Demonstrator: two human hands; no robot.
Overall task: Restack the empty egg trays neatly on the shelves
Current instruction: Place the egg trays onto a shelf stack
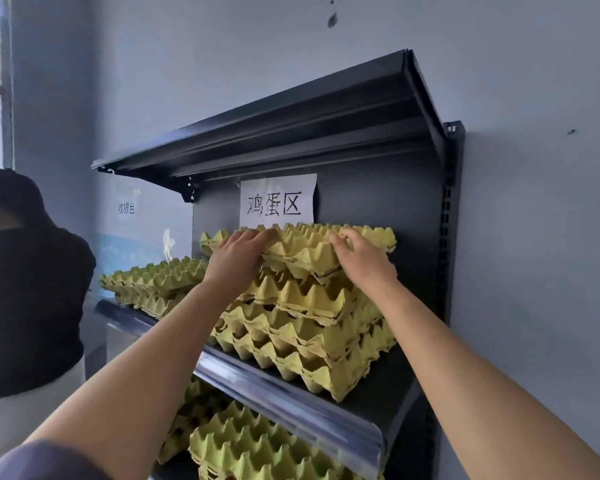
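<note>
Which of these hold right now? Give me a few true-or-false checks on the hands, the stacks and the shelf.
1. The left hand and the right hand both touch the top tray of the tall stack. True.
2. The tall stack stands on the lowest shelf. False: it stands on the middle shelf, with other trays below it.
3. A paper sign hangs on the back panel behind the tall stack. True.
4. The left stack is higher than the tall stack. False: it is lower.
5. The trays hold eggs. False: the visible cups are empty.
</note>
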